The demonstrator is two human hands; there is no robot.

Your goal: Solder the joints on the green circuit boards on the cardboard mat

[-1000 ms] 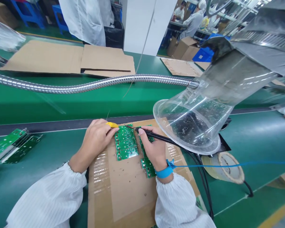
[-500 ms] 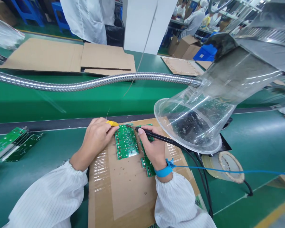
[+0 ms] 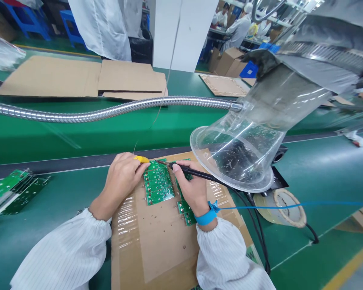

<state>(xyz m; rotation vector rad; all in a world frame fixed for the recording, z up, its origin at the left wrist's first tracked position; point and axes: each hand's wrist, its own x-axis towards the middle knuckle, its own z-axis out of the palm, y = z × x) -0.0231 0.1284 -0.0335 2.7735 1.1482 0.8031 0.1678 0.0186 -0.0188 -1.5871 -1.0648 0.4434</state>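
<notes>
A green circuit board (image 3: 159,183) lies on a taped cardboard sheet (image 3: 157,249). At its upper left edge, my left hand (image 3: 124,173) pinches a small yellow piece (image 3: 142,159), with a thin wire rising near it. My right hand (image 3: 193,187), with a blue wrist strap (image 3: 207,216), is closed round a black soldering iron (image 3: 196,172). The iron's metal tip points left over the top edge of the board. A second green board (image 3: 186,211) lies partly hidden under my right hand.
A clear fume hood (image 3: 238,157) hangs right of my hands, its metal hose (image 3: 109,112) crossing behind them. More boards (image 3: 15,191) lie at the left. A tape roll (image 3: 282,207) and black cables are at the right. Cardboard (image 3: 54,76) and people are beyond.
The iron's tip has moved slightly left along the board's top edge. The whole view has shifted a little; both hands keep their holds.
</notes>
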